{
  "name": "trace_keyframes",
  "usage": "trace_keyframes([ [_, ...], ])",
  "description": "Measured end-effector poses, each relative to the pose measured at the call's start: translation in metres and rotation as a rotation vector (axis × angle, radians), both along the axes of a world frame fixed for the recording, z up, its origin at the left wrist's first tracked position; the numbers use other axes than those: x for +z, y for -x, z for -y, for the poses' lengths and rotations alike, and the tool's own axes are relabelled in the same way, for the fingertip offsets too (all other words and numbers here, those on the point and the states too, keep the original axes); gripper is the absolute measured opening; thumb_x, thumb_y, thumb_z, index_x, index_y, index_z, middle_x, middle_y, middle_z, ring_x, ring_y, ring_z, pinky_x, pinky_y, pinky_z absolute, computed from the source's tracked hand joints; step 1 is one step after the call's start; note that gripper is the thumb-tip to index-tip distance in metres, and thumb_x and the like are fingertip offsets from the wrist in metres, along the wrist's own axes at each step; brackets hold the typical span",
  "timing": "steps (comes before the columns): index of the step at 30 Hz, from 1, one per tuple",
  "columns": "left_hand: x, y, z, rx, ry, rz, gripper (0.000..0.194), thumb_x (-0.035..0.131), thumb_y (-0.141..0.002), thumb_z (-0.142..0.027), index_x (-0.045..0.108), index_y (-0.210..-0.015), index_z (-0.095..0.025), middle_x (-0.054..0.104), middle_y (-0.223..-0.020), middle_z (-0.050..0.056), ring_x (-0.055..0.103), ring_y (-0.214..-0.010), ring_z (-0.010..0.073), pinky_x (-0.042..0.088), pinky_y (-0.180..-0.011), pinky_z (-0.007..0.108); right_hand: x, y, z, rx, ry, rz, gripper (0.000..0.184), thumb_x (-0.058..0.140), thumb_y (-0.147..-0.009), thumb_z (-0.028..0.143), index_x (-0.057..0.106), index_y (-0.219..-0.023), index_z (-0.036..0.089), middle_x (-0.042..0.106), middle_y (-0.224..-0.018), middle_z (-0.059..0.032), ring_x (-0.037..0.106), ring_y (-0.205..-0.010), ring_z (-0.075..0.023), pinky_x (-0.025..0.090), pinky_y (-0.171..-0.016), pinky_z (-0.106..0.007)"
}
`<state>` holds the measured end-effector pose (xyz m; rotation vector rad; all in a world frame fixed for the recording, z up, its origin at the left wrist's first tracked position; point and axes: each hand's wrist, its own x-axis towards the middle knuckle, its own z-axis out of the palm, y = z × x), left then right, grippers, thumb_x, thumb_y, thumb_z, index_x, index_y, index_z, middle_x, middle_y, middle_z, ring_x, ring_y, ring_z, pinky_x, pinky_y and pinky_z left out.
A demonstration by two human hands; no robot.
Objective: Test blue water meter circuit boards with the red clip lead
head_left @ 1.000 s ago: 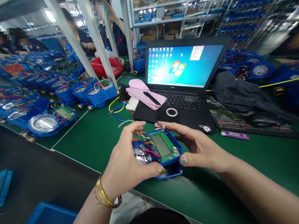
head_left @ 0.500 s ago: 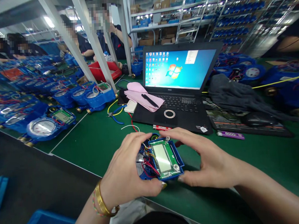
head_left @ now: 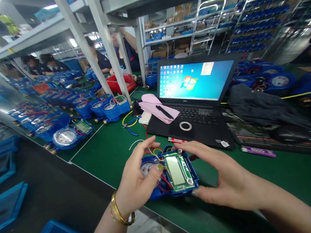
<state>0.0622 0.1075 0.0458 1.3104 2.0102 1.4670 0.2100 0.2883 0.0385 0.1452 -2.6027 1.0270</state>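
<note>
On the green bench in front of me lies a blue water meter (head_left: 154, 194) with its electronics housing uncovered. A green circuit board with a pale grey display (head_left: 176, 168) shows in the housing; red, yellow and white wires (head_left: 166, 180) run beside it. My right hand (head_left: 220, 168) grips the housing's right end, fingers at the far side and thumb at the near side. Above the round dial is my left hand (head_left: 139, 176), thumb apart from the fingers, its thumb tip near the wires. Part of the dial is hidden behind it.
Behind the meter stands an open laptop (head_left: 192, 83) with pink paper and a pen (head_left: 165, 111) on it. Cutters (head_left: 130, 129) lie to its left, a red marker (head_left: 177, 140) in front, a purple marker (head_left: 259, 152) to the right. Several blue meters (head_left: 68, 136) line the left side.
My left thumb has lifted from the meter's near edge to over the wires, uncovering part of the dial. The right hand keeps its grip. The view has shifted, so everything sits further right and lower.
</note>
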Motion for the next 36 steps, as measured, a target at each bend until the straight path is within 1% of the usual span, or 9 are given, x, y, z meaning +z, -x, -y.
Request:
trace_keyframes([
  [4, 0.001, 0.001, -0.001, 0.038, -0.034, -0.16, 0.033, 0.051, -0.086, -0.024, 0.051, -0.119, -0.023, 0.058, -0.11, 0.007, 0.054, -0.104, 0.0195, 0.045, -0.09, 0.036, -0.003, 0.0, 0.0, -0.007, -0.027, -0.008, 0.077, 0.067, -0.073, 0.025, 0.029, -0.14, 0.027, 0.045, -0.139, -0.008, 0.043, -0.127, -0.0271, 0.039, -0.106, -0.04],
  [6, 0.002, 0.002, -0.002, 0.066, -0.042, -0.233, 0.019, 0.053, -0.084, -0.021, 0.06, -0.102, -0.022, 0.06, -0.096, 0.005, 0.056, -0.093, 0.0184, 0.046, -0.081, 0.034, -0.004, 0.0, 0.0, -0.007, -0.03, -0.006, 0.076, 0.067, -0.074, 0.027, 0.03, -0.14, 0.025, 0.045, -0.139, -0.0091, 0.043, -0.127, -0.0275, 0.038, -0.106, -0.041],
  [8, 0.003, 0.003, -0.002, 0.112, -0.037, -0.265, 0.007, 0.056, -0.082, -0.019, 0.062, -0.084, -0.02, 0.058, -0.083, 0.003, 0.055, -0.082, 0.0163, 0.045, -0.072, 0.031, -0.005, 0.0, 0.0, -0.007, -0.034, -0.004, 0.075, 0.066, -0.074, 0.028, 0.03, -0.14, 0.025, 0.045, -0.139, -0.0095, 0.043, -0.127, -0.0274, 0.039, -0.106, -0.042],
  [11, 0.003, 0.001, 0.0, 0.158, -0.004, -0.307, 0.011, 0.054, -0.082, -0.015, 0.059, -0.073, -0.019, 0.055, -0.077, 0.001, 0.053, -0.077, 0.015, 0.042, -0.069, 0.029, -0.005, 0.001, 0.0, 0.005, -0.061, 0.005, 0.076, 0.066, -0.073, 0.027, 0.029, -0.139, 0.026, 0.045, -0.139, -0.009, 0.045, -0.126, -0.0263, 0.04, -0.104, -0.041],
  [17, 0.003, -0.008, -0.001, 0.208, -0.039, -0.266, 0.014, 0.052, -0.083, -0.018, 0.055, -0.069, -0.018, 0.054, -0.075, 0.002, 0.052, -0.079, 0.017, 0.041, -0.07, 0.032, -0.004, 0.0, 0.001, 0.009, -0.104, 0.01, 0.078, 0.066, -0.071, 0.025, 0.029, -0.138, 0.024, 0.046, -0.137, -0.0111, 0.047, -0.123, -0.0274, 0.043, -0.102, -0.041],
  [20, 0.005, -0.009, -0.003, 0.205, -0.014, -0.255, 0.018, 0.05, -0.084, -0.02, 0.053, -0.067, -0.018, 0.053, -0.073, 0.002, 0.05, -0.076, 0.017, 0.04, -0.069, 0.032, -0.003, 0.0, 0.001, 0.023, -0.103, -0.015, 0.075, 0.065, -0.07, 0.023, 0.031, -0.137, 0.022, 0.049, -0.134, -0.0121, 0.049, -0.122, -0.027, 0.044, -0.101, -0.04],
  [27, 0.005, -0.005, -0.006, 0.228, 0.052, -0.135, 0.023, 0.05, -0.084, -0.026, 0.051, -0.063, -0.018, 0.051, -0.07, 0.002, 0.048, -0.071, 0.0157, 0.038, -0.066, 0.03, 0.0, 0.005, 0.003, 0.025, -0.09, -0.052, 0.072, 0.064, -0.068, 0.02, 0.035, -0.134, 0.018, 0.052, -0.131, -0.0117, 0.051, -0.12, -0.0226, 0.044, -0.101, -0.034],
  [32, 0.0, 0.0, -0.004, 0.263, 0.047, -0.028, 0.021, 0.051, -0.082, -0.031, 0.052, -0.066, -0.017, 0.052, -0.072, 0.002, 0.048, -0.07, 0.015, 0.039, -0.067, 0.029, 0.0, 0.004, 0.003, 0.024, -0.062, -0.035, 0.072, 0.064, -0.068, 0.019, 0.037, -0.134, 0.018, 0.051, -0.133, -0.0106, 0.048, -0.123, -0.0235, 0.042, -0.103, -0.037],
  [36, 0.003, 0.005, -0.003, 0.225, 0.079, -0.007, 0.023, 0.054, -0.081, -0.034, 0.056, -0.065, -0.017, 0.054, -0.072, 0.001, 0.051, -0.069, 0.0147, 0.04, -0.068, 0.028, -0.001, 0.004, 0.002, 0.022, -0.041, -0.032, 0.071, 0.064, -0.068, 0.019, 0.038, -0.134, 0.018, 0.052, -0.132, -0.0105, 0.049, -0.122, -0.0244, 0.043, -0.102, -0.037],
])
